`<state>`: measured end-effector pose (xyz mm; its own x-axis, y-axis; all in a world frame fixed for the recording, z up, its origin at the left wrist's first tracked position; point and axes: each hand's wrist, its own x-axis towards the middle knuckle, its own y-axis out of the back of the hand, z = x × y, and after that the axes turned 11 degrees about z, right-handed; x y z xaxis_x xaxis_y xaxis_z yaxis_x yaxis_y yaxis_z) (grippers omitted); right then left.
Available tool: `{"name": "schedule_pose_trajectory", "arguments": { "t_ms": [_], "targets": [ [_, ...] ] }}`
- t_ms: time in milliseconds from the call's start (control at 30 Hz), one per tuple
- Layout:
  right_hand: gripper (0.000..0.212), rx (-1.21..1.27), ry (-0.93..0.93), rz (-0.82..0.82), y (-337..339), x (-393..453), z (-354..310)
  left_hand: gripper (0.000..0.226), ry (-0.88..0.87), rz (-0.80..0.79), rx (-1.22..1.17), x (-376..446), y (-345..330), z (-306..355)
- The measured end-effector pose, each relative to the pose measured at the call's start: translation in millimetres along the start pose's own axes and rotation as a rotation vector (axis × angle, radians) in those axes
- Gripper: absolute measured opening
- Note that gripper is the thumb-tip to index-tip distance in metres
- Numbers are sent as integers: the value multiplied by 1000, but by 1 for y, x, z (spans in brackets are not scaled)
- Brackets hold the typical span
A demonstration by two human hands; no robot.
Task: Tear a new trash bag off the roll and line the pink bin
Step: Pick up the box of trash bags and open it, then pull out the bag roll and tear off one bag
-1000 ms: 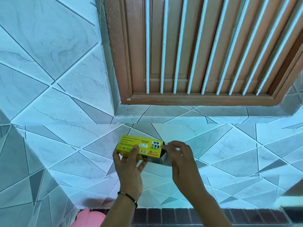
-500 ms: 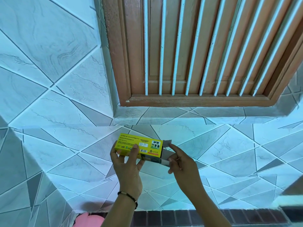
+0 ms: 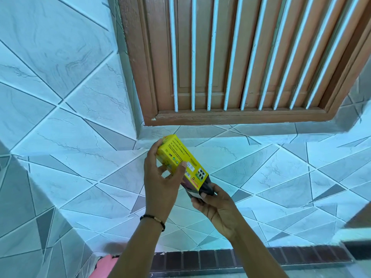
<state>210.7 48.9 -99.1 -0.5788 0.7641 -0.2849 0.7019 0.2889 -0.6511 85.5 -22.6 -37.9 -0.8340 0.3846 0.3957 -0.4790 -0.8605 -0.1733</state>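
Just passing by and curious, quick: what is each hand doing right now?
Left hand: closed around the yellow box, holding it tilted.
Right hand: closed, fingers pinching the dark roll sticking out of the box's open lower end.

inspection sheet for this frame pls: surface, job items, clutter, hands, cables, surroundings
Surface: pale blue diagonal-tiled wall; no worktop seen.
Job's things: yellow cardboard trash-bag box tilted, open end down-right, dark bag roll showing there; pink plastic bin at bottom edge, mostly cut off.
Clutter: nothing seen.
Grippers: left hand grips the box; right hand at the open end, fingers on the roll.
Cables: nothing seen.
Surroundings: brown wooden window frame with white bars; dark brick strip below.
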Motion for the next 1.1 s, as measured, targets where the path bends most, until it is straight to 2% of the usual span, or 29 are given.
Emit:
{"name": "schedule_pose_trajectory", "arguments": {
  "t_ms": [67,133,200,267,467,633,733,833,867,1000,1100],
  "targets": [
    [79,62,22,31,2,0,-3,60,108,12,-74,3,3,-8],
    [63,105,52,85,3,1,-9,62,214,57,-143,7,5,-17],
    [31,111,94,154,5,2,-16,65,199,120,-103,10,5,-21],
    [14,117,116,203,9,2,-23,67,144,167,-52,13,4,-23],
    [11,230,179,291,26,4,-45,65,123,307,-156,62,-12,-43],
    [12,220,232,248,26,7,-59,72,117,368,-58,124,-51,-57],
    [20,186,235,216,25,8,-64,68,113,330,83,148,-67,-64],
    [49,146,224,201,25,8,-65,70,151,339,199,156,-75,-73],
    [51,142,219,204,26,9,-65,72,163,351,254,157,-77,-76],
    [35,153,208,190,24,10,-64,80,127,368,312,164,-82,-88],
    [26,154,197,179,21,11,-61,72,91,412,395,165,-89,-90]
  ]
}}
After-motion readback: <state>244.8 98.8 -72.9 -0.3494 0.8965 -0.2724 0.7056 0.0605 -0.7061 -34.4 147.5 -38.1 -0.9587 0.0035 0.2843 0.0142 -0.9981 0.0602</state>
